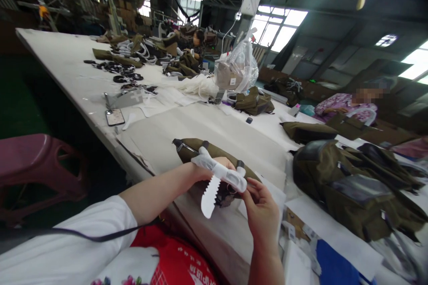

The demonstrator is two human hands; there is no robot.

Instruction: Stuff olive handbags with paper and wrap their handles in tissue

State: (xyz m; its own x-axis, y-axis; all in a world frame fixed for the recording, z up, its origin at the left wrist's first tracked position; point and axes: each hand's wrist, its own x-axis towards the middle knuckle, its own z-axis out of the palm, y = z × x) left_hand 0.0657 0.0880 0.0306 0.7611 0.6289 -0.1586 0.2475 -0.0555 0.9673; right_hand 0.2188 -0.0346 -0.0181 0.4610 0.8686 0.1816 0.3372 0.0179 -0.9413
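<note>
An olive-green bag (190, 146) with black trim and a zipper lies at the table's near edge in front of me. Across its top runs a handle (207, 162) wrapped in white material. A white strip with a notched edge (210, 198) hangs down from the wrapping. My left hand (224, 162) reaches in behind the wrapped handle, against the bag; its fingers are mostly hidden. At the handle's right end, my right hand (260, 198) pinches the wrapping between thumb and fingers. Small dark parts below the handle are too blurred to make out.
More olive bags (334, 178) are heaped on the right. A phone (114, 117) lies by the left edge, and a plastic-wrapped bag (234, 71) stands farther back. A pink stool (40, 164) is at left. Another person (347, 107) works across the table at right.
</note>
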